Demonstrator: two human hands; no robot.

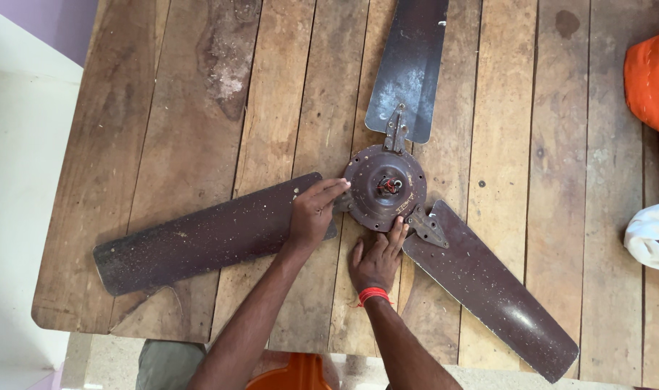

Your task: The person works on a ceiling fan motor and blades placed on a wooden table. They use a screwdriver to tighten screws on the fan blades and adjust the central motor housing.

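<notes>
A dusty brown ceiling fan lies flat on a wooden plank table (163,130). Its round motor hub (384,188) sits mid-table with three blades spreading out. My left hand (313,211) rests on the inner end of the left blade (199,242), fingers pinched at the bracket where it meets the hub. My right hand (376,256), with a red thread at the wrist, lies flat on the table just below the hub, fingertips touching its lower rim. Another blade (409,65) points away from me, and the third (488,289) runs to the lower right.
Orange cloth (651,79) and a white cloth (651,235) lie at the table's right edge. An orange plastic object (290,375) shows below the near edge. A pale floor (15,180) lies to the left of the table.
</notes>
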